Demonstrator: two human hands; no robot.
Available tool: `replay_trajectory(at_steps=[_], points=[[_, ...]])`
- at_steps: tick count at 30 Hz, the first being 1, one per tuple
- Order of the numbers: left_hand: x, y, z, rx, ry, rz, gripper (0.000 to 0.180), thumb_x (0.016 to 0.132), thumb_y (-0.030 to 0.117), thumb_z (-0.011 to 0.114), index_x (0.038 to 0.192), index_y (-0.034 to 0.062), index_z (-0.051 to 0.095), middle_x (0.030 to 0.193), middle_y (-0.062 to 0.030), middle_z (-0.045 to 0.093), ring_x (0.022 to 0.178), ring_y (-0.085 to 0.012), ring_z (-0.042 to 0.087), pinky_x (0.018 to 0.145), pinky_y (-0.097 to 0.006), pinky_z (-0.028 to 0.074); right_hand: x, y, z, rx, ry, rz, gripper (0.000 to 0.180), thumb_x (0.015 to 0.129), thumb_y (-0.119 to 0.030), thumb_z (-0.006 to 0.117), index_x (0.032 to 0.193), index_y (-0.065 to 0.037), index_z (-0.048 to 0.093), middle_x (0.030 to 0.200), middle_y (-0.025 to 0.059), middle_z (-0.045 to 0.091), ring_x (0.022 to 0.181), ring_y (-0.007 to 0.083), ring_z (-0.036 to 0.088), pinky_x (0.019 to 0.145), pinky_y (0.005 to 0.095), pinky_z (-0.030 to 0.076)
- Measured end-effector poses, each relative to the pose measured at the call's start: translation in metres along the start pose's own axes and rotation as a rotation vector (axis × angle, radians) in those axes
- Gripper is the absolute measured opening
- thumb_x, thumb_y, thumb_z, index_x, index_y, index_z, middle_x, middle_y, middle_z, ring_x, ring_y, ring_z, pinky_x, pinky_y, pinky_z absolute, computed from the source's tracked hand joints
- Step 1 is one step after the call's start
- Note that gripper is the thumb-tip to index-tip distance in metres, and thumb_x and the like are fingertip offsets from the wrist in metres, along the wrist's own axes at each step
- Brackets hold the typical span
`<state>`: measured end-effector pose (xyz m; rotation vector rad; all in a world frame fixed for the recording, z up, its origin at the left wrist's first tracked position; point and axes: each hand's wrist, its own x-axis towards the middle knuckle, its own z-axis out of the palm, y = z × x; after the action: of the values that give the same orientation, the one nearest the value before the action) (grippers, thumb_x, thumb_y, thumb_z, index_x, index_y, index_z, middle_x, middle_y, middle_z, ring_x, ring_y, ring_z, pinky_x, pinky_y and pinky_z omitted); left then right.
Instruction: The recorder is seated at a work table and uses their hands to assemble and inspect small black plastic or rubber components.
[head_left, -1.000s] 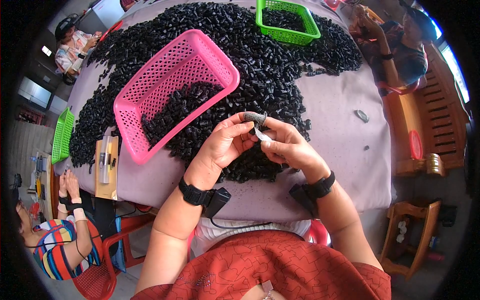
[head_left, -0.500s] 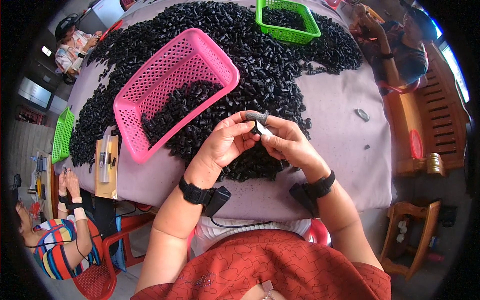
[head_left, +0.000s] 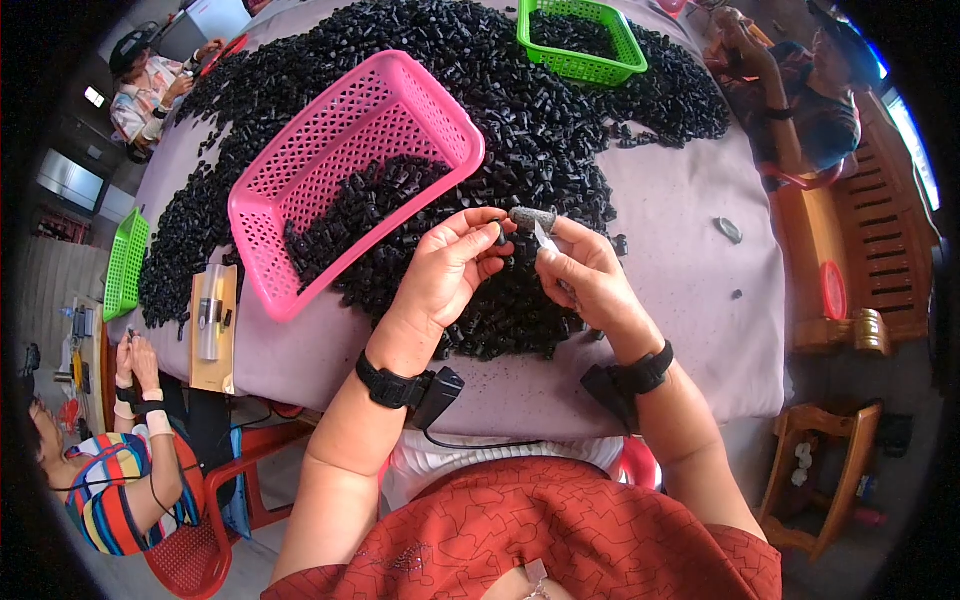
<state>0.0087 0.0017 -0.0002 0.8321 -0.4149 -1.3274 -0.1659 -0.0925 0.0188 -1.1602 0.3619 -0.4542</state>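
My left hand [head_left: 447, 275] and my right hand [head_left: 583, 277] meet over a heap of small black plastic parts [head_left: 500, 130] on the lilac table cloth [head_left: 680, 290]. Between the fingertips of both hands sits a small dark grey cylindrical part [head_left: 533, 216]. My right hand also grips a thin bright blade [head_left: 544, 236] that points up at the part. A pink mesh basket [head_left: 350, 175] with several black parts in it lies tilted just left of my left hand. Both wrists wear black bands.
A green basket [head_left: 578, 40] with black parts stands at the far side. Another green basket [head_left: 125, 265] sits at the left edge, beside a flat wooden board [head_left: 214, 325] with tools. People sit at the left [head_left: 120, 470], far left [head_left: 150, 80] and far right [head_left: 800, 100]. Wooden furniture [head_left: 850, 300] stands right.
The small grey part has stayed between my fingertips and has been turned slightly. Both hands have kept their place above the heap.
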Motion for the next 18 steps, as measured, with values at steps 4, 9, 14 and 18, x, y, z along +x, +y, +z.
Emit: replay_trajectory(at_steps=[4, 9, 14, 18], points=[[0.003, -0.001, -0.006, -0.036, -0.071, -0.006, 0.022, 0.093, 0.009, 0.062, 0.114, 0.0045, 0.061, 0.094, -0.0047, 0.067, 0.078, -0.0106, 0.063, 0.068, -0.022, 0.052, 0.000, -0.001, 0.001, -0.007, -0.001, -0.010, 0.034, 0.097, -0.013, 0.056, 0.129, 0.000, 0.053, 0.070, -0.0058, 0.049, 0.053, 0.0007, 0.038, 0.044, 0.0174, 0.030], [0.000, 0.003, -0.003, -0.081, -0.110, -0.003, 0.022, 0.092, 0.010, 0.064, 0.113, 0.0035, 0.063, 0.090, -0.0043, 0.066, 0.073, -0.0101, 0.062, 0.063, -0.021, 0.051, 0.001, 0.001, 0.001, 0.009, 0.004, -0.003, 0.031, 0.098, -0.014, 0.055, 0.126, 0.000, 0.054, 0.070, -0.0059, 0.049, 0.053, 0.0006, 0.039, 0.044, 0.0173, 0.031], [-0.001, 0.004, 0.000, -0.067, -0.095, 0.025, 0.021, 0.092, 0.011, 0.064, 0.111, 0.0025, 0.066, 0.088, -0.0046, 0.067, 0.070, -0.0101, 0.062, 0.063, -0.021, 0.051, 0.000, 0.001, 0.000, -0.026, -0.008, 0.009, 0.037, 0.096, -0.017, 0.058, 0.127, 0.001, 0.052, 0.068, -0.0042, 0.048, 0.052, 0.0019, 0.039, 0.043, 0.0170, 0.029], [-0.007, 0.006, 0.011, 0.215, -0.049, 0.401, 0.021, 0.093, 0.009, 0.062, 0.112, 0.0004, 0.065, 0.089, -0.0046, 0.067, 0.071, -0.0091, 0.062, 0.064, -0.021, 0.050, 0.000, 0.003, -0.002, -0.054, -0.003, 0.006, 0.031, 0.098, -0.016, 0.055, 0.126, -0.001, 0.055, 0.067, -0.0070, 0.047, 0.051, 0.0011, 0.038, 0.044, 0.0175, 0.030]])
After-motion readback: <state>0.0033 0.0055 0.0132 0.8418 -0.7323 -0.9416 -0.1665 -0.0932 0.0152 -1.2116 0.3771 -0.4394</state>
